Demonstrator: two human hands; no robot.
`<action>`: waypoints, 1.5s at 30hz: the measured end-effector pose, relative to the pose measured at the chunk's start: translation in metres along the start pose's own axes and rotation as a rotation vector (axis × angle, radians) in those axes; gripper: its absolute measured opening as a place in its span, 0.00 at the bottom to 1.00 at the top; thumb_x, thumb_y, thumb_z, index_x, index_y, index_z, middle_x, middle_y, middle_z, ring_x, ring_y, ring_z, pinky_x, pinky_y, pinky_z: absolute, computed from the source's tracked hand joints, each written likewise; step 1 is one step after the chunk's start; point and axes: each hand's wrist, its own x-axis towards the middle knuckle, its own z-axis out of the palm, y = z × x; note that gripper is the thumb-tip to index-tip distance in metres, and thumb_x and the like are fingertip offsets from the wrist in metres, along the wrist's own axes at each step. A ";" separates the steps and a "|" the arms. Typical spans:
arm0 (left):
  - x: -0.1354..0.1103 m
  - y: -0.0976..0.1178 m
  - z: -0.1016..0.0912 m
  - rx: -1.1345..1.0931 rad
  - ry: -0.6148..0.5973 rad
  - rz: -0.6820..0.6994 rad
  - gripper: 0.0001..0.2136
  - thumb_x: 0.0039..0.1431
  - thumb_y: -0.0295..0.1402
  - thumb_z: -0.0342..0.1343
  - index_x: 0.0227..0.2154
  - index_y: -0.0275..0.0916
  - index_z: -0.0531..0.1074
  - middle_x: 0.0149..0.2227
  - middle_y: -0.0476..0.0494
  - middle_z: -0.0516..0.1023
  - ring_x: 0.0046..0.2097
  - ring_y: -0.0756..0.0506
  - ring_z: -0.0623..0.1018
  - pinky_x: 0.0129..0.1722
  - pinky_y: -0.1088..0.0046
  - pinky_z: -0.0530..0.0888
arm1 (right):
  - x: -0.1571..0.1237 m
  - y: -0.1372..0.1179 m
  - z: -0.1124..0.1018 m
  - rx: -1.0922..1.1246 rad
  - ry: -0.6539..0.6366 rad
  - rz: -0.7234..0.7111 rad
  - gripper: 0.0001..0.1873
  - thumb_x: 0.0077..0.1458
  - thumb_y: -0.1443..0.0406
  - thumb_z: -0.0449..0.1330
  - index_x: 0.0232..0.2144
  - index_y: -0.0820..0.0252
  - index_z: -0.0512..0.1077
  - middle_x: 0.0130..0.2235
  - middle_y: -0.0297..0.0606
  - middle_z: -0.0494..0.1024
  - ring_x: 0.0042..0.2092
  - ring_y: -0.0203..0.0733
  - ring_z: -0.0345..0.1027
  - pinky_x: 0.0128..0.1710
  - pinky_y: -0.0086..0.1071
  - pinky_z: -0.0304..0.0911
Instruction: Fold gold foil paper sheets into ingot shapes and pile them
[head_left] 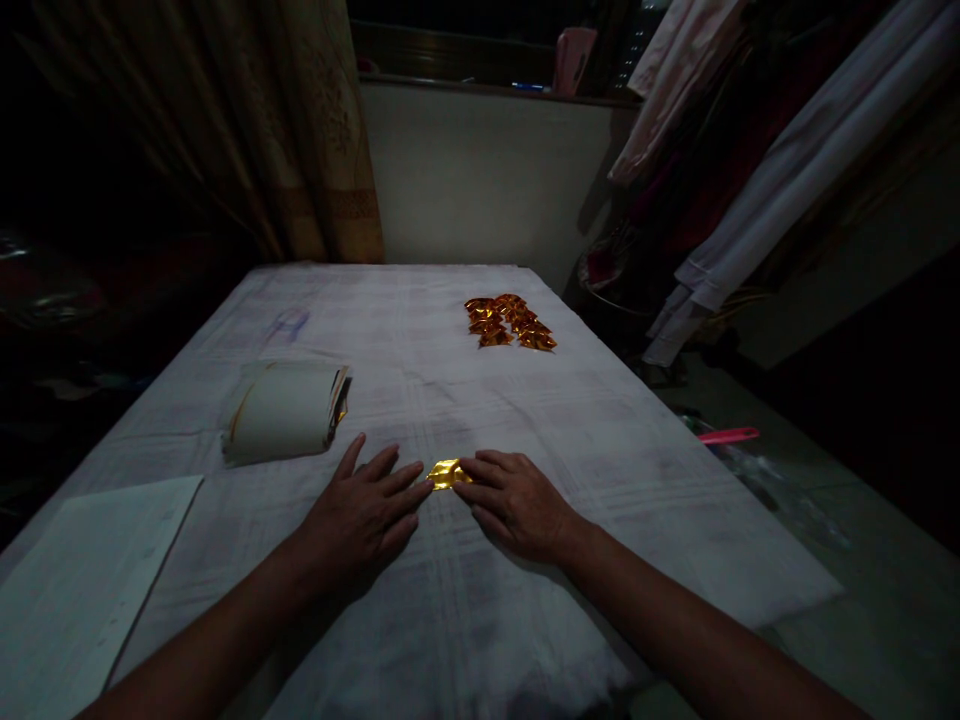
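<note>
A small folded piece of gold foil paper (445, 473) lies on the white cloth-covered table (420, 380). My left hand (361, 517) rests flat on the cloth just left of it, fingers stretched out, fingertips touching its left edge. My right hand (514, 502) lies palm down on the other side, fingers pressing on the foil's right edge. A pile of finished gold folded pieces (508, 321) sits farther back on the right. A curled stack of white-backed foil sheets (285, 410) lies at the left.
A flat white sheet of paper (82, 580) lies at the near left corner. Curtains (300, 130) hang behind the table, clothes (750, 160) hang at the right. A pink object (727, 435) lies on the floor to the right.
</note>
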 end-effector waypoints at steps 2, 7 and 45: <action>0.007 0.008 -0.008 0.029 0.000 0.004 0.17 0.67 0.36 0.51 0.57 0.49 0.71 0.54 0.44 0.78 0.62 0.34 0.69 0.67 0.38 0.46 | -0.003 0.001 -0.002 -0.015 -0.009 0.027 0.19 0.66 0.63 0.55 0.56 0.54 0.73 0.60 0.41 0.74 0.59 0.53 0.65 0.52 0.47 0.63; 0.024 0.041 -0.014 -0.008 0.067 -0.055 0.13 0.67 0.33 0.50 0.49 0.39 0.74 0.52 0.40 0.78 0.56 0.37 0.73 0.66 0.48 0.56 | -0.003 -0.003 -0.004 -0.002 -0.030 0.062 0.18 0.65 0.63 0.56 0.55 0.53 0.74 0.61 0.39 0.74 0.59 0.53 0.64 0.52 0.46 0.60; 0.053 0.047 0.004 -0.098 0.084 -0.328 0.08 0.66 0.35 0.55 0.44 0.43 0.78 0.43 0.42 0.80 0.43 0.40 0.77 0.45 0.60 0.70 | -0.024 0.000 0.009 -0.037 0.210 0.183 0.13 0.62 0.63 0.59 0.46 0.51 0.80 0.54 0.42 0.79 0.56 0.54 0.67 0.52 0.49 0.62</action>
